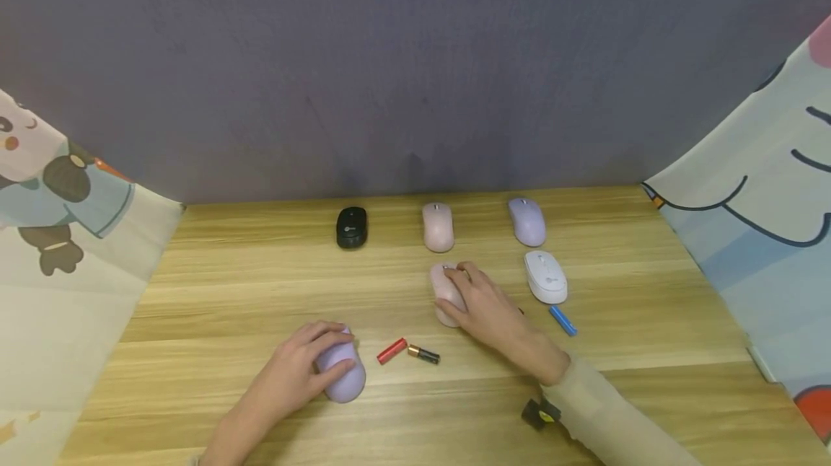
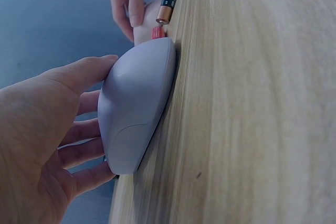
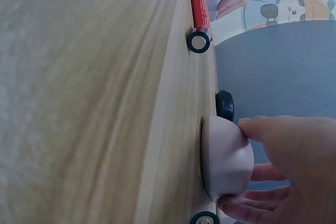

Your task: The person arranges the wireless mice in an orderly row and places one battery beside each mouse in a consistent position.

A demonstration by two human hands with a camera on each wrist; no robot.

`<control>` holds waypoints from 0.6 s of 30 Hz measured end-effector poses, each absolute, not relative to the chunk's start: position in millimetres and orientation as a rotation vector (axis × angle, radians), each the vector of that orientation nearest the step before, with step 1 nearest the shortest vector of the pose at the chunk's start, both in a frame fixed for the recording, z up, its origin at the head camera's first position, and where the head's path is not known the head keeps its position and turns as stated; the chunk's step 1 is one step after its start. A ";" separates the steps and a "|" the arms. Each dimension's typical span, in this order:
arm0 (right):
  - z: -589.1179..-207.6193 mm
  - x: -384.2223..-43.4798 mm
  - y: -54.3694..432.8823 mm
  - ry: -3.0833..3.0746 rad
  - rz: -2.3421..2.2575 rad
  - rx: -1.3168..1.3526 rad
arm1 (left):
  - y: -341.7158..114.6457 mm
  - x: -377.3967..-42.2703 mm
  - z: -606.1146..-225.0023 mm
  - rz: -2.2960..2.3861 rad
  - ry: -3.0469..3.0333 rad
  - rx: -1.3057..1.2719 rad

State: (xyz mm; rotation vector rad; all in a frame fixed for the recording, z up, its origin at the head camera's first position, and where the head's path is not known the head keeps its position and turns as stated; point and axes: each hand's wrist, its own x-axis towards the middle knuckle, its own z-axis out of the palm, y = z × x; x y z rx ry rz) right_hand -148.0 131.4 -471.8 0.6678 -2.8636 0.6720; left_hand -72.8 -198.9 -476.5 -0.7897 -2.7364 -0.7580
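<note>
My left hand (image 1: 292, 368) grips a light purple computer mouse (image 1: 344, 379) at the table's front left, thumb on its near side and fingers over the far side. In the left wrist view that purple mouse (image 2: 137, 90) lies flat on the wood. Nearer the middle, my right hand (image 1: 490, 311) holds a pale pink mouse (image 1: 444, 289) by its sides. The right wrist view shows this pink mouse (image 3: 226, 156) resting on the table between thumb and fingers. Between the hands lie a red battery (image 1: 392, 351) and a black battery with a copper-coloured end (image 1: 424, 354).
Along the back stand a black mouse (image 1: 352, 228), another pink mouse (image 1: 438, 228) and another purple mouse (image 1: 527, 222). A white mouse (image 1: 546, 277) sits right of my right hand, with a blue battery (image 1: 563, 321) just in front. A grey panel (image 1: 415, 76) closes off the back.
</note>
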 end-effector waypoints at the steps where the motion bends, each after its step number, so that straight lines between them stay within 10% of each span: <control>1: -471.9 -148.1 131.1 -2.860 0.671 0.667 | -198.9 -72.7 -476.5 -0.758 -2.737 -0.790; 18: -469.7 -147.3 129.7 -2.875 0.665 0.643 | -198.2 -70.3 -474.2 -0.751 -2.758 -0.764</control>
